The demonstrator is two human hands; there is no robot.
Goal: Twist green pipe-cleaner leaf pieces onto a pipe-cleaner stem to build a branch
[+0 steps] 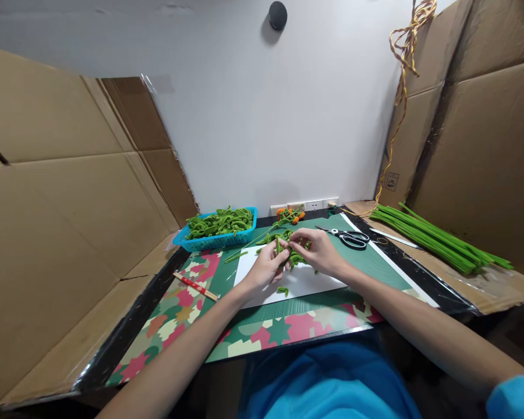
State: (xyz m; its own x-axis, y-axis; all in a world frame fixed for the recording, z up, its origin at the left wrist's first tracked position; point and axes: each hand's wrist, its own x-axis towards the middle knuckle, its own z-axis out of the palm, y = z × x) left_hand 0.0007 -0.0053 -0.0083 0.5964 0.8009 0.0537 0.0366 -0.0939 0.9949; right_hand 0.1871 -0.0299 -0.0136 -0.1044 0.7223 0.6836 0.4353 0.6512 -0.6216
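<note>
My left hand [268,266] is closed on a green fuzzy stem piece [278,244] that stands up between thumb and fingers. My right hand [315,250] meets it from the right, its thumb and fingertips pinched together at the piece; what exactly they grip is too small to tell. Beneath and behind both hands, several green fuzzy pieces [297,260] lie on a white sheet [253,266]. One small bent green piece [282,290] rests alone on the sheet, nearer the front edge.
A blue basket [240,237] of green pieces stands back left. Orange flowers [291,216] lie behind the hands, black-handled scissors [353,240] to their right. Long green stems [436,240] are at far right, a red-wrapped stick [195,286] at left. Cardboard walls [61,233] flank the table.
</note>
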